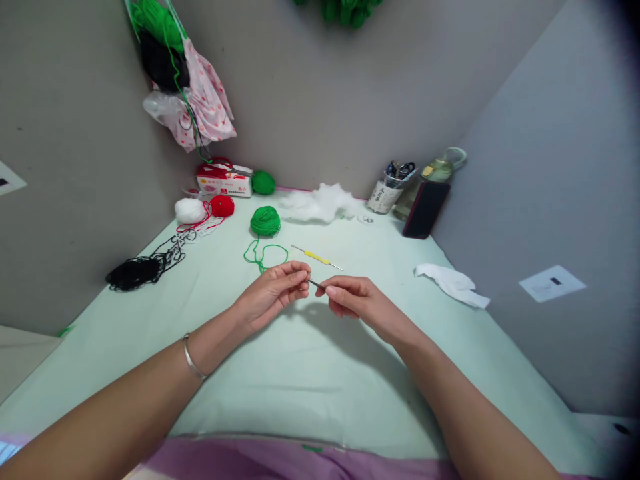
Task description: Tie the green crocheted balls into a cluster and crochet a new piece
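Note:
My two hands meet above the middle of the pale green table (310,373). My right hand (353,298) pinches a thin dark crochet hook (317,285) that points left. My left hand (275,291) is closed with its fingertips at the hook's tip; a green yarn strand (263,257) runs from it back to a green yarn ball (265,221). What the left fingers pinch is too small to make out. A silver bangle (193,359) sits on my left wrist. A second hook with a yellow handle (317,257) lies just beyond my hands.
A black yarn tangle (135,270) lies at the left. White (189,210), red (222,205) and another green ball (263,182) sit by a red-white box (224,180). White stuffing (320,202), a tool jar (389,189), a bottle (440,170), a dark phone (426,209) and a white cloth (453,283) stand right.

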Demonstrator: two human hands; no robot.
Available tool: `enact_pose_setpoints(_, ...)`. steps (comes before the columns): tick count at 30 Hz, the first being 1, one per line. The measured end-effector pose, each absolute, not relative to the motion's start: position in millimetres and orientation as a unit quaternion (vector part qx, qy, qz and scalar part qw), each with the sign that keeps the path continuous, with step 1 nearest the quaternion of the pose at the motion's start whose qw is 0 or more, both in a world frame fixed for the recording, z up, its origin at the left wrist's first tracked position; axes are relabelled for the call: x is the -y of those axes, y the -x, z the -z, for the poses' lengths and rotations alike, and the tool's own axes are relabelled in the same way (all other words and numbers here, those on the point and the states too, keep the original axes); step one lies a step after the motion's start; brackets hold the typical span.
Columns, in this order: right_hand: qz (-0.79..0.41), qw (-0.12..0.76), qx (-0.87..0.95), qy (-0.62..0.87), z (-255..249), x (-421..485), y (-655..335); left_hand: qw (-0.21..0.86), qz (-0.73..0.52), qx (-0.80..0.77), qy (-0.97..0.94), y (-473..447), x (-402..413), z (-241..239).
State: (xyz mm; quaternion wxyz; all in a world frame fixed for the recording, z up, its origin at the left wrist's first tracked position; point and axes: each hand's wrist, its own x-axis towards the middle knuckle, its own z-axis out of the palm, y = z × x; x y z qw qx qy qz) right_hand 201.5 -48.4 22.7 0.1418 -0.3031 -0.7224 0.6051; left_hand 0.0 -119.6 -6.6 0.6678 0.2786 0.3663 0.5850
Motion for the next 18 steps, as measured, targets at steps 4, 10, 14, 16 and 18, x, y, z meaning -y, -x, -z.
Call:
enact_pose_setpoints(4,-0.637,0.138,0.698,0.297,-21.6,47.0,-200.7,0.675,-0.579,-0.361,-0.281,-0.6,119.2,5.3)
enact_pose_setpoints(10,-0.679,0.110,0.668,0.285,-21.6,47.1,-201.0,0.677,-0.565,-0.364,-0.299,0.5,120.0,4.3)
enact_pose_setpoints(14,-0.702,0.084,0.650,0.280,-19.7,47.0,-202.7,0.681,-0.548,-0.368,-0.319,1.1,121.3,4.0)
enact_pose_setpoints(16,-0.713,0.074,0.642,0.272,-19.4,46.8,-203.5,0.681,-0.538,-0.370,-0.331,1.1,122.2,3.3)
enact_pose_setpoints(18,-0.724,0.066,0.635,0.262,-19.8,46.5,-204.2,0.680,-0.530,-0.372,-0.344,1.2,123.0,2.7)
